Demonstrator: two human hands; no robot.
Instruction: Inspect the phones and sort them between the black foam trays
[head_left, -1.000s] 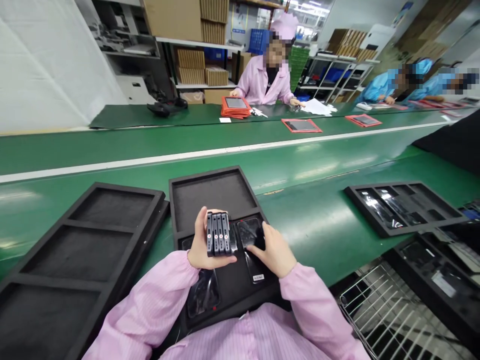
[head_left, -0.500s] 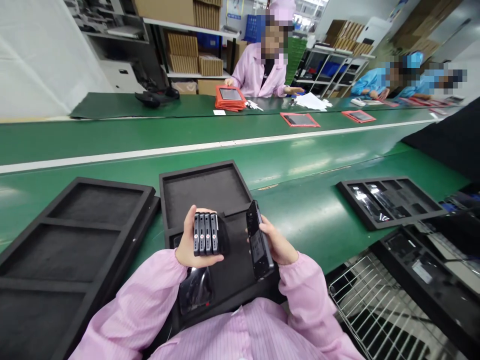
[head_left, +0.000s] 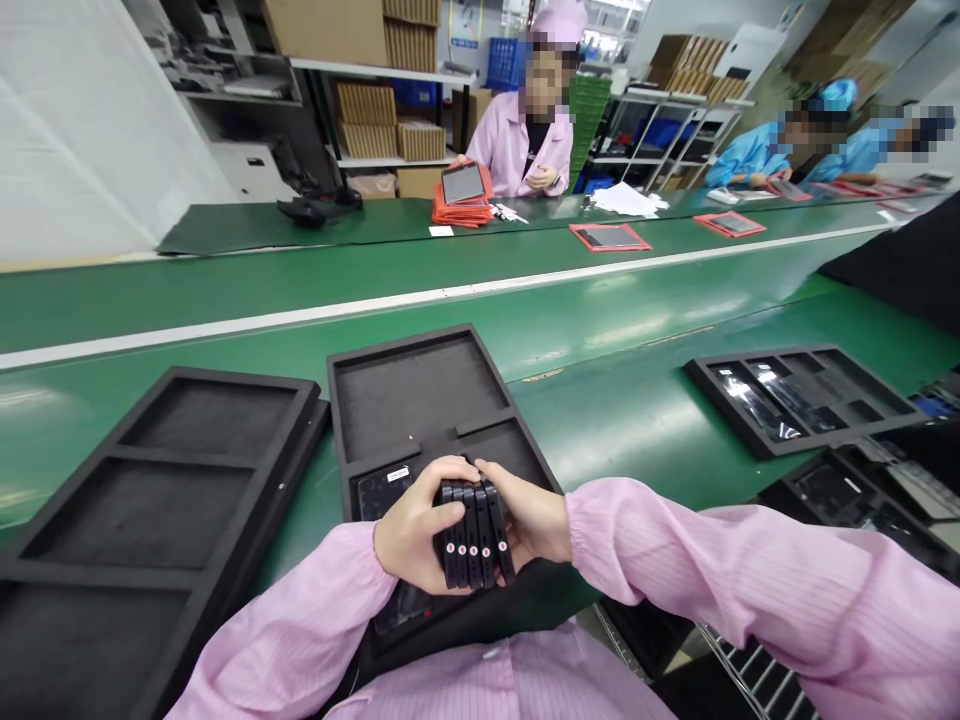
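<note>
Several black phones (head_left: 470, 535) stand on edge side by side in a stack between my hands, their ends with small red-and-white dots facing me. My left hand (head_left: 424, 525) is closed round the left side of the stack, thumb across the near end. At the right side, my right hand (head_left: 534, 515) grips the outermost phone, which leans slightly against the others. Beneath them lies a black foam tray (head_left: 420, 390) with compartments. Another dark phone-like piece with a white label (head_left: 397, 473) rests in that tray, partly hidden by my left hand.
More black foam trays (head_left: 255, 463) are stacked at left. At right, a foam tray (head_left: 757, 440) holds shiny dark pieces, above a wire rack (head_left: 772, 680). Across the green bench (head_left: 622, 400), a co-worker in pink (head_left: 517, 150) sits by red-framed panels (head_left: 461, 212).
My right hand has moved left and brought its phone against the stack in my left hand. The stack has shifted right and lower. The co-worker's hands have come together.
</note>
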